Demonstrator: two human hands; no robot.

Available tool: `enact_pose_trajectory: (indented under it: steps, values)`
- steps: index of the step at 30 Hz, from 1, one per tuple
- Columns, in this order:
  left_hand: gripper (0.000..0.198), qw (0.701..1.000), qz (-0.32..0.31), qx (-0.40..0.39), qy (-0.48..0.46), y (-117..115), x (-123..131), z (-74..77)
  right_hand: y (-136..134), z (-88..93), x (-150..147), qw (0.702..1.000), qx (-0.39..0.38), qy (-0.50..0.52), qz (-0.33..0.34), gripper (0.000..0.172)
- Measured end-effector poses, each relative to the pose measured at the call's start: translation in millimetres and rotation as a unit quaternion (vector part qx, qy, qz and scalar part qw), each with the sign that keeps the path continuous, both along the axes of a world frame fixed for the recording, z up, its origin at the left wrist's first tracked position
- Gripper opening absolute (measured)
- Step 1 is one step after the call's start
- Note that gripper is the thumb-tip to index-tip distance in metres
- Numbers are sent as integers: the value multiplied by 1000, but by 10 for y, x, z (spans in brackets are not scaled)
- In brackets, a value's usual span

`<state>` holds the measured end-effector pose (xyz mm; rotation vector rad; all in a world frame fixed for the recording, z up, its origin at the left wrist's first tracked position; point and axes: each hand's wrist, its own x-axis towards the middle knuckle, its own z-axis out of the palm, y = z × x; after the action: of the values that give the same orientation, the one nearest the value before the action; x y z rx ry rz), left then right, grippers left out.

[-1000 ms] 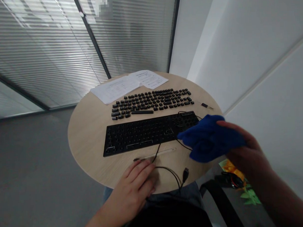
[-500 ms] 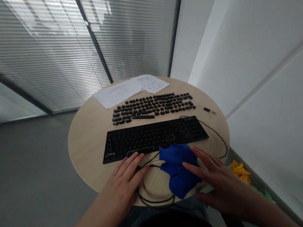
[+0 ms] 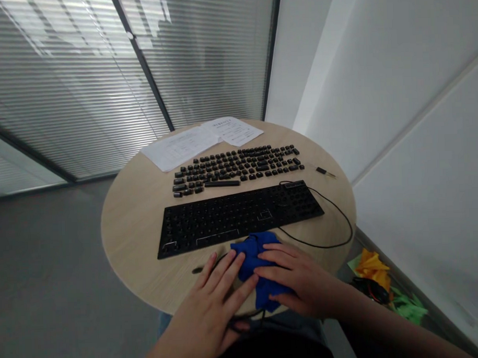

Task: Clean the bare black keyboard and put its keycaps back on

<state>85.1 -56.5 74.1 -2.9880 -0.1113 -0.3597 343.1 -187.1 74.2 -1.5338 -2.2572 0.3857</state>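
A crumpled blue cloth point(image 3: 250, 259) lies near the table's front edge. My right hand point(image 3: 293, 273) rests on top of it, fingers spread over the folds. My left hand point(image 3: 212, 300) is stretched out beside it, palm down, its fingertips touching the cloth's left side. Just beyond my hands sits a black keyboard base point(image 3: 232, 216) with its keycaps off. A black cable point(image 3: 323, 246) runs from it, curving round on the right; part of the cable is hidden under the cloth and my hands.
Loose black keycaps point(image 3: 238, 166) lie in rows behind the keyboard base, with printed sheets point(image 3: 183, 147) beyond. A small tool with a black handle point(image 3: 321, 170) is at the table's right. Yellow cloth point(image 3: 373, 268) and green material point(image 3: 408, 306) lie on the floor, right of the round table point(image 3: 126, 224).
My right hand has moved left and now lies over the blue cloth, which looks more bunched. My left hand has shifted right to touch the cloth. The view has shifted slightly.
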Motion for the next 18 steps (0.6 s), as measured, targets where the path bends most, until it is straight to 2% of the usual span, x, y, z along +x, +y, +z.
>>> enact_pose_trajectory:
  steps: [4, 5, 6, 8, 11, 14, 18]
  values:
    - [84, 999, 10, 18, -32, 133, 62, -51, 4, 124, 149, 1000, 21, -13, -2, 70]
    - [82, 999, 12, 20, -39, 157, 80, -57, 5, 169, 220, 999, 40, -13, -12, 71]
    - [80, 999, 12, 22, -43, 173, 103, -64, 10, 216, 310, 997, 66, -11, -31, 66]
    - [75, 998, 16, 24, -52, 186, 161, -89, 40, 299, 542, 986, 130, -2, -102, 47]
    - [72, 998, 37, 6, -57, 186, 240, -127, 129, 362, 942, 944, 228, 17, -239, 25]
    - [85, 997, 30, -45, -52, 198, 226, -94, 200, 388, 1213, 907, 262, 32, -328, 21]
    - [109, 992, 10, -126, 3, 194, 41, 129, 144, 499, 1281, 893, 260, 55, -364, 22]
